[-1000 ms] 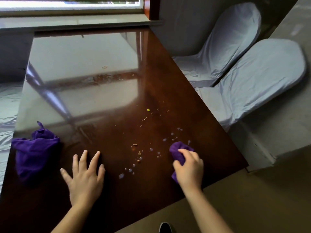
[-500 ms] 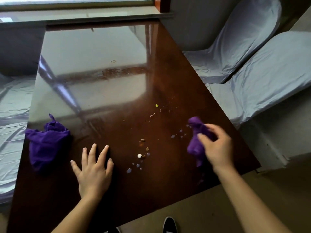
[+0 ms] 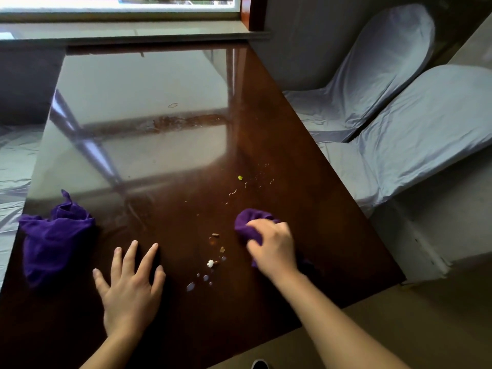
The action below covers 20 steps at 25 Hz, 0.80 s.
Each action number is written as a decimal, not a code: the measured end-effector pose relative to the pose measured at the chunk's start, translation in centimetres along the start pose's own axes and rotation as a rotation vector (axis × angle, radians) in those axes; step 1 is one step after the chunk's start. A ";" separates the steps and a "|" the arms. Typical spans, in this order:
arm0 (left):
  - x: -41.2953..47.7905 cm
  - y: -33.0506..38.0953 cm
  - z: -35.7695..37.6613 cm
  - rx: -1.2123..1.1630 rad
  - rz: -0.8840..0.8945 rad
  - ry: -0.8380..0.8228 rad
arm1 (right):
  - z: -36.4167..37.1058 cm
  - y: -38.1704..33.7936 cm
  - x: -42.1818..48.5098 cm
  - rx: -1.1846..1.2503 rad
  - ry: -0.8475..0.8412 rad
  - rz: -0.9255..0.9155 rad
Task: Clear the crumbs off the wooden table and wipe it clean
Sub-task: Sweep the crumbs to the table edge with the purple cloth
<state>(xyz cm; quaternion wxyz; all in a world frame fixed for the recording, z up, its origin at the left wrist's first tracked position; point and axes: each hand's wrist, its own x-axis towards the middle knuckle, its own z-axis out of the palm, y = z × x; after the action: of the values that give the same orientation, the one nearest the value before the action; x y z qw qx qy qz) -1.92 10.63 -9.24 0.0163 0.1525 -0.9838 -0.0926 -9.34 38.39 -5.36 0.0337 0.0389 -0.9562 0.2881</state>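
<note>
Head view: a dark, glossy table (image 3: 159, 129) fills most of the picture, its far half mirroring the window.

The right hand (image 3: 274, 247) sits at about 4 o'clock from the table's middle. Its fingers are curled round a bunched purple cloth (image 3: 250, 219), which it holds down on the wood. The cloth sticks out past the knuckles toward 11 o'clock.

The left hand (image 3: 130, 288) lies flat on the table at about 7 o'clock, palm down, with its fingers straight, spread and holding nothing.

The crumbs (image 3: 213, 262) lie between the two hands, just at 9 o'clock of the right hand: a white puffed piece and a few brown bits. A few pale drops (image 3: 198, 280) sit at 7 o'clock of these. Finer crumbs trail off toward 12 o'clock of the cloth, ending near a small green bit (image 3: 240, 177).

A spare cloth (image 3: 53, 235), also purple and crumpled, lies at the table's left edge, at 10 o'clock of the left hand and apart from it.

Two chairs (image 3: 386, 62) under pale covers stand off the table's right side, at 2 o'clock. A sill (image 3: 133, 30) runs along the far end at 12 o'clock. The tip of a shoe (image 3: 259, 364) shows at the bottom edge, at 6 o'clock.
</note>
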 end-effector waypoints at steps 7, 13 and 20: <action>0.1 -0.1 0.0 -0.015 -0.013 0.000 | -3.9 0.3 1.6 0.275 0.162 0.150; 0.2 0.3 -0.2 -0.037 -0.031 0.023 | -3.8 2.2 4.0 -0.023 0.010 0.203; 0.3 0.1 -0.1 -0.048 -0.025 0.055 | -1.0 -4.8 7.9 0.268 -0.010 0.144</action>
<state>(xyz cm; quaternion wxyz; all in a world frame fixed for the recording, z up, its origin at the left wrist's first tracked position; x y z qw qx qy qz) -2.24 10.64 -9.09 0.0457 0.1666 -0.9786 -0.1123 -16.72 34.51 -1.14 0.0028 -0.0244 -0.9096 0.4148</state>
